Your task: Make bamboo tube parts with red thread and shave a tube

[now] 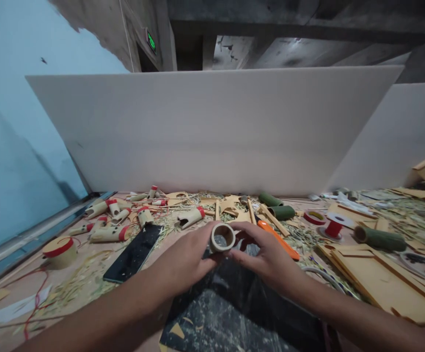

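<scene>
The left hand (193, 252) is closed around the left side of a short pale bamboo tube (219, 248), its open end facing the viewer. The right hand (265, 252) curls in from the other side, thumb and forefinger bowed apart with their tips at the tube's right edge; whether they grip it or only touch it, I cannot tell.

Below the fingers lies a scuffed black board (212, 318) with wood scraps near its lower left corner. Just beyond the right fingers is an orange-handled tool (278, 239); past it sit a green bamboo section (281, 212), a red tape roll (310, 218) and a spool of red thread (334, 228). Farther right of them is a shallow wooden tray (388, 278).

Left of the left fingers rests a black smartphone (133, 254) dusted with shavings, then red-rimmed bamboo pieces (109, 234) and a squat red-topped bamboo cylinder (61, 253). Ahead of both hands, beyond the litter of shavings, a white panel (215, 132) stands against the far edge.
</scene>
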`<state>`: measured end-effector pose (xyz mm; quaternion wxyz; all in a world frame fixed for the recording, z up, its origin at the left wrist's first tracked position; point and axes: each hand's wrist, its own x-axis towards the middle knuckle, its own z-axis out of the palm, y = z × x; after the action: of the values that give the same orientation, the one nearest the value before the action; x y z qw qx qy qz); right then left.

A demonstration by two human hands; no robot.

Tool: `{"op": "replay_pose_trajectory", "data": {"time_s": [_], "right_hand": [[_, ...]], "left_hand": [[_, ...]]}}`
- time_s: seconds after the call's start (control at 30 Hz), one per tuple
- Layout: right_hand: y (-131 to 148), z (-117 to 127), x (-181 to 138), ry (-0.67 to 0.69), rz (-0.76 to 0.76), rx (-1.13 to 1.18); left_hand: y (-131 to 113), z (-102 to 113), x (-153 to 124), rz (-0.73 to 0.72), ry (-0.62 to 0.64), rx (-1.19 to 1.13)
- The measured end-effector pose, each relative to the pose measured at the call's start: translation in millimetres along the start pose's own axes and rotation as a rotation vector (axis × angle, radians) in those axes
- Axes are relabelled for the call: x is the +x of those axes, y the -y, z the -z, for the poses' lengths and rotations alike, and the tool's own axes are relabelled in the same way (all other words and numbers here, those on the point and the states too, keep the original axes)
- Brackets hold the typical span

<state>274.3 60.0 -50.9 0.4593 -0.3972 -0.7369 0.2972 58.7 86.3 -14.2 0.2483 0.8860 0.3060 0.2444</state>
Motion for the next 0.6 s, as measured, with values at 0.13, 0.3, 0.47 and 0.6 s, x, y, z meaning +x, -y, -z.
{"op": "replay_pose_trajectory", "data": {"time_s": [0.13,0.3,0.47,0.6], "right_hand": [[4.0,0.7,1.7,0.016,-0.028,0.002],[8.0,-0.7,3.7,0.097,-0.042,-0.003],[25.1,1.4,1.3,0.278,0.114,-0.093],[42.8,10.9,-14.2,0.278,0.134,-0.294]], "left_hand": [[-0.7,-8.4,0.8,0.078,-0.032,0.01],[0.6,-10.9,-8.9,0.117,-0.03,-0.004],[-8.1,-7.3,-33.4,0.192,-0.06,-0.013],[-18.2,-4.4,-51.1,0.229,-0.01,0.023]]}}
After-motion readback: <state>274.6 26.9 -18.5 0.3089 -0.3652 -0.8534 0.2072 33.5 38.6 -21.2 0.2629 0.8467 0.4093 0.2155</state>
